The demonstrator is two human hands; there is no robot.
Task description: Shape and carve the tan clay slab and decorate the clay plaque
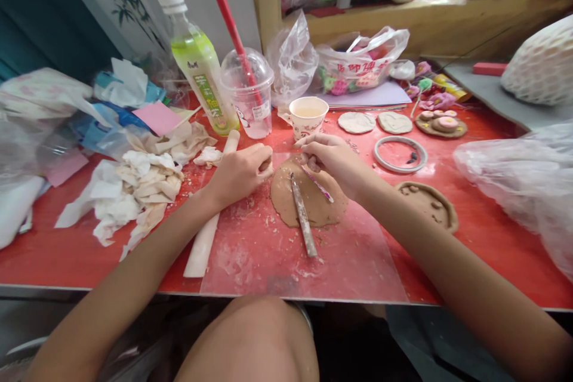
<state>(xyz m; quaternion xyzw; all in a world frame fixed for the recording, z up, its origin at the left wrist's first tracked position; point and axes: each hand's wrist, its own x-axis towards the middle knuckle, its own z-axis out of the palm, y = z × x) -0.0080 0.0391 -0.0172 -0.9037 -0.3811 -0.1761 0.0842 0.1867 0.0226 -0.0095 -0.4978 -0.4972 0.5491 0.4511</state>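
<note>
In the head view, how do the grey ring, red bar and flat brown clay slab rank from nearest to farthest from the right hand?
From the right hand:
1. Flat brown clay slab, partly beneath it
2. Grey ring, to its right
3. Red bar, far right, toward the back

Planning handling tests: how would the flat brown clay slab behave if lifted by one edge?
Probably floppy: the clay slab looks thin and broad, so it may sag or tear. It might cling, lying flat on the clear sheet. The narrow tool resting across it would likely slide off.
</note>
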